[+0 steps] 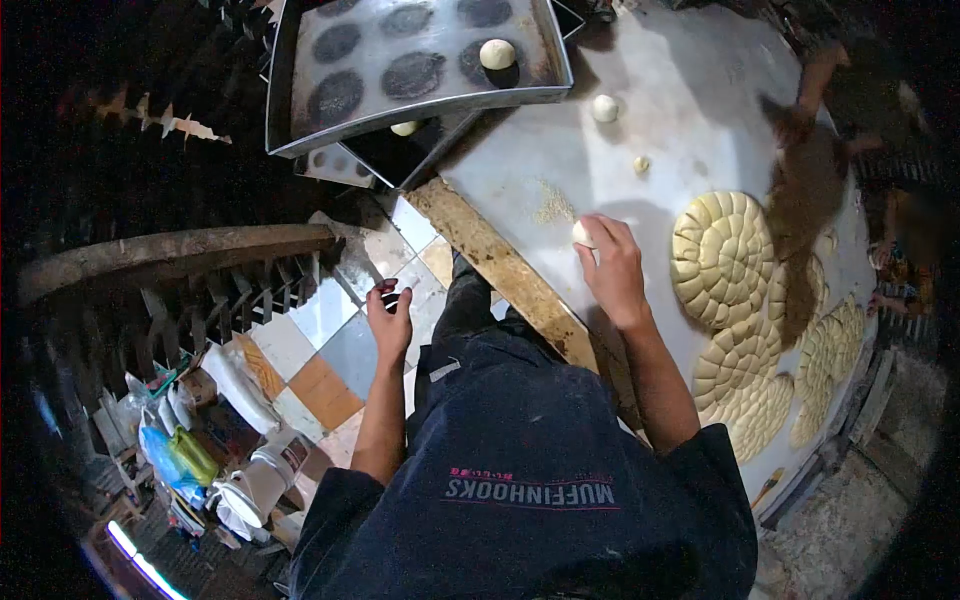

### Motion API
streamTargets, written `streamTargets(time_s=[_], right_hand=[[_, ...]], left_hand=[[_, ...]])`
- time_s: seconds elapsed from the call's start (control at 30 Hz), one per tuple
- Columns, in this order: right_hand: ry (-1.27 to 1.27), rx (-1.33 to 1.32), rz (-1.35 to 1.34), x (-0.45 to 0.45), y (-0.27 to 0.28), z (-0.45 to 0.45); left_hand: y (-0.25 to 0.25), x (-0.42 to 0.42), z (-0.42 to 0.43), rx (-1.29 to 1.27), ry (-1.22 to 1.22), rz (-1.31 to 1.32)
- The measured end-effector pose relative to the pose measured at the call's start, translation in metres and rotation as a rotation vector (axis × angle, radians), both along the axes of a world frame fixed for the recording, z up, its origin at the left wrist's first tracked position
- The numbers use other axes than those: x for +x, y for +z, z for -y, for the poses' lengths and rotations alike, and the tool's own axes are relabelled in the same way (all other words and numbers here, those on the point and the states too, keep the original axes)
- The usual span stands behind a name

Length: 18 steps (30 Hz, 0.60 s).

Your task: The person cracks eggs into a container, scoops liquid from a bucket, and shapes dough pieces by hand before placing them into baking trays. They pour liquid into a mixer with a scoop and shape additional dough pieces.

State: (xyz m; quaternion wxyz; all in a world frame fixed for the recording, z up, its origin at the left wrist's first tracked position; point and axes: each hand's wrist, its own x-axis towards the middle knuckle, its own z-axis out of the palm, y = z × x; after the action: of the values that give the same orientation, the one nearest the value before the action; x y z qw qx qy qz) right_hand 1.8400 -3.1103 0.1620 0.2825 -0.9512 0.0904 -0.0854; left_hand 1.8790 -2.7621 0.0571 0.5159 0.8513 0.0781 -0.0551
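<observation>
My right hand [614, 262] is over the pale worktop [510, 170], its thumb and fingers closed around a small white dough ball [583, 234]. Just beyond that ball lies a scatter of small pale grains [553, 204]. My left hand [389, 312] hangs over the tiled floor, away from the table; its fingers are bent but apart, with nothing visible in them. Farther up the worktop sit another dough ball [605, 108] and a small lump of dough [641, 164]. One more dough ball [497, 54] rests on the metal tray [418, 113].
Dough pieces packed in round patterns [722, 255] cover the worktop's right side. A wooden edge [510, 275] borders the table near my body. Past the table, another person's arm [820, 85] shows. A white bucket [250, 490] and bags stand at lower left, below a wooden beam [180, 250].
</observation>
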Motion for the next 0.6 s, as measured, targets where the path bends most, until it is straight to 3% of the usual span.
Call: streamTargets(time_s=[0.17,0.23,0.27,0.3,0.33,0.4,0.5,0.6], right_hand=[[-0.036,0.057,-0.014,0.015,0.002,0.009],[-0.211,1.073,-0.142,0.035,0.022,0.012],[-0.216,1.062,-0.142,0.049,0.037,0.01],[-0.194,1.386,-0.11,0.068,0.057,0.006],[-0.161,1.71,-0.077,0.087,0.075,0.0],[-0.109,1.683,-0.069,0.124,0.096,-0.022],[0.053,1.125,-0.106,0.176,0.097,-0.059],[0.139,0.923,-0.092,0.229,0.087,-0.073]], left_hand=[[-0.103,0.01,-0.056,0.048,0.025,-0.108],[-0.134,0.016,-0.083,0.177,-0.017,-0.121],[-0.159,0.017,-0.101,0.265,-0.062,-0.074],[-0.187,0.016,-0.12,0.318,-0.077,-0.115],[-0.166,0.03,-0.118,0.364,-0.071,-0.44],[-0.201,0.031,-0.143,0.26,0.029,-0.614],[-0.213,0.039,-0.16,0.294,0.13,-0.758],[-0.221,0.049,-0.175,0.252,0.166,-0.78]])
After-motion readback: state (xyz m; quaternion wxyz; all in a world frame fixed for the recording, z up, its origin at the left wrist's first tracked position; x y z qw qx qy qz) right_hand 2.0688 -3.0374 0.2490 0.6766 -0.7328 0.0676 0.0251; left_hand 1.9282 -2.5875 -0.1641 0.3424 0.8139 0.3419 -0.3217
